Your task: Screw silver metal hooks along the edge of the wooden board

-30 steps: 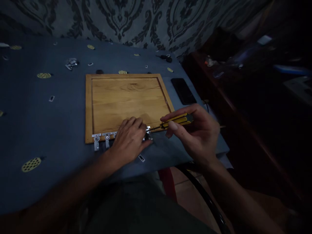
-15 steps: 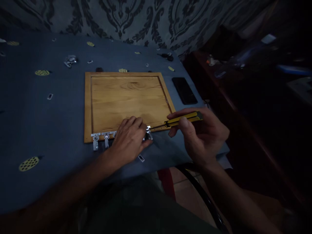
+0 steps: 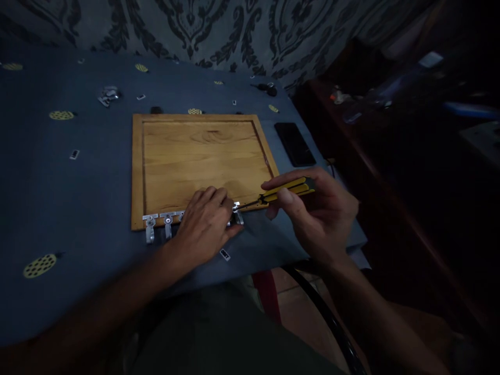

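A framed wooden panel (image 3: 203, 156) lies flat on the blue patterned cloth. Several metal hinges (image 3: 168, 224) sit along its near edge. My left hand (image 3: 205, 221) is closed over this edge, its fingers on a hinge (image 3: 238, 217) at its right side; part of that hinge is hidden beneath the hand. Between the thumb and fingers of my right hand (image 3: 316, 213) is a yellow and black screwdriver (image 3: 287, 190). The screwdriver's shaft points left, and its tip is at the hinge by my left fingers.
A black phone (image 3: 295, 144) lies right of the panel. Loose hinges (image 3: 108, 96) rest at the back left, and a dark object with a ring (image 3: 267, 89) at the back right. Dark furniture (image 3: 375, 177) with items on it stands to the right.
My right hand and the screwdriver have moved slightly left, with the tip still at the hinge. The whole view has shifted a little. My left hand keeps its place on the hinge.
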The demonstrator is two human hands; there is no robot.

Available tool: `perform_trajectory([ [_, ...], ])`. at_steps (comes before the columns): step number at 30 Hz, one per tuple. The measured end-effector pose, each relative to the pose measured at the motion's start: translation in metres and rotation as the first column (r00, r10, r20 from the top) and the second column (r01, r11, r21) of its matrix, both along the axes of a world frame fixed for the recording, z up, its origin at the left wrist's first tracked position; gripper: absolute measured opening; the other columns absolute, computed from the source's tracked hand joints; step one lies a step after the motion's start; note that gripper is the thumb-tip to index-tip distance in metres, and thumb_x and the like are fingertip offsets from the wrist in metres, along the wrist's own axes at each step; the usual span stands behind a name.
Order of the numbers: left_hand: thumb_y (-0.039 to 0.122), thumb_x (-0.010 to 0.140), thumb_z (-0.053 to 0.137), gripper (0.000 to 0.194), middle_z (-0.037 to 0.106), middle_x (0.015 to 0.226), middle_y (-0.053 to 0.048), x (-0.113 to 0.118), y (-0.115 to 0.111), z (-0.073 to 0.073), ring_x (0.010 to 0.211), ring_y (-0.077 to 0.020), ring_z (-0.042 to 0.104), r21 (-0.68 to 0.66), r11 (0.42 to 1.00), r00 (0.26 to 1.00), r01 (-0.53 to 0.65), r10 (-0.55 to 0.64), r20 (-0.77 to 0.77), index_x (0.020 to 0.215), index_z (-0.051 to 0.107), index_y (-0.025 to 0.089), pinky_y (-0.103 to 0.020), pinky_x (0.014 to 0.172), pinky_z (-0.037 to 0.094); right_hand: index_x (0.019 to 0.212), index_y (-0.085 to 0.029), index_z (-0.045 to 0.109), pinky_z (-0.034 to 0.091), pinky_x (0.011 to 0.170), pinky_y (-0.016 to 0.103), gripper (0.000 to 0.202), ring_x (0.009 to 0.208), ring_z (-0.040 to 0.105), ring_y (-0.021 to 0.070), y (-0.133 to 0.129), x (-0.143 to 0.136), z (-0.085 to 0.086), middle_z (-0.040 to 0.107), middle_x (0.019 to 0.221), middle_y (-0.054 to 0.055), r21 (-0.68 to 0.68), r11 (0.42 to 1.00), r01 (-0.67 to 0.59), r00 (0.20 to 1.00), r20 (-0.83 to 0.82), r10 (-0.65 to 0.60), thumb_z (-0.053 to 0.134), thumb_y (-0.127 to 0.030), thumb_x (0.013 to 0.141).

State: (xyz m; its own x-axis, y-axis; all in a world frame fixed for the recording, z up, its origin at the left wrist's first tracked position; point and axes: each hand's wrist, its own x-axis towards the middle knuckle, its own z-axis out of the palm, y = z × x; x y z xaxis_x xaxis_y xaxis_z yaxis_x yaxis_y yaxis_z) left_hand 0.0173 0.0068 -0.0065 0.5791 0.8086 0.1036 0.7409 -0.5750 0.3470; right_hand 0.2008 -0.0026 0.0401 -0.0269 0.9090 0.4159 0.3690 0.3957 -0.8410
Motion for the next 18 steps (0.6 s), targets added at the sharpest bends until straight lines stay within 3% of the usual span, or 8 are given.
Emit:
perform_trajectory([
  [3,0.041,0.093,0.074,0.032,0.065,0.108,-0.010,0.000,0.000,0.001,0.106,-0.0299,0.059,-0.006,1.000,1.000,0.004,-0.004,-0.003,0.107,0.068,0.013,-0.043,0.094,0.049,0.092,-0.029,0.072,0.056,0.051,0.029,0.014,0.052,0.064,0.0115,0.000,0.001,0.003,0.074,0.087,-0.001,-0.049,0.998,-0.025,0.999,-0.035,0.024,0.075,-0.043,0.092],
  [8,0.039,0.093,0.074,0.030,0.065,0.106,-0.010,0.001,0.000,0.003,0.105,-0.0294,0.059,-0.027,1.000,1.000,0.002,-0.002,-0.022,0.107,0.068,0.013,-0.042,0.093,0.048,0.113,-0.034,0.074,0.061,0.059,0.034,0.019,0.060,0.067,0.0142,-0.001,0.006,0.003,0.075,0.096,0.001,-0.088,0.993,-0.080,0.997,-0.019,0.079,0.071,-0.039,0.095],
  [14,0.040,0.092,0.074,0.034,0.065,0.109,-0.011,0.002,0.001,0.005,0.108,-0.0305,0.059,-0.057,0.998,0.999,-0.002,-0.001,-0.042,0.110,0.068,0.012,-0.043,0.095,0.048,0.095,-0.030,0.077,0.057,0.051,0.032,0.008,0.062,0.067,0.0158,0.001,0.006,-0.002,0.078,0.094,0.001,0.032,0.999,-0.035,0.999,0.017,0.035,0.079,-0.035,0.088],
  [18,0.041,0.093,0.074,0.034,0.065,0.108,-0.010,0.002,0.001,0.007,0.109,-0.0305,0.060,-0.065,0.998,0.999,0.000,-0.003,-0.050,0.109,0.068,0.012,-0.043,0.095,0.049,0.094,-0.030,0.075,0.054,0.048,0.029,0.010,0.060,0.067,0.0146,0.001,0.005,-0.007,0.078,0.091,0.000,-0.039,0.999,-0.027,0.997,-0.067,0.024,0.081,-0.036,0.087],
])
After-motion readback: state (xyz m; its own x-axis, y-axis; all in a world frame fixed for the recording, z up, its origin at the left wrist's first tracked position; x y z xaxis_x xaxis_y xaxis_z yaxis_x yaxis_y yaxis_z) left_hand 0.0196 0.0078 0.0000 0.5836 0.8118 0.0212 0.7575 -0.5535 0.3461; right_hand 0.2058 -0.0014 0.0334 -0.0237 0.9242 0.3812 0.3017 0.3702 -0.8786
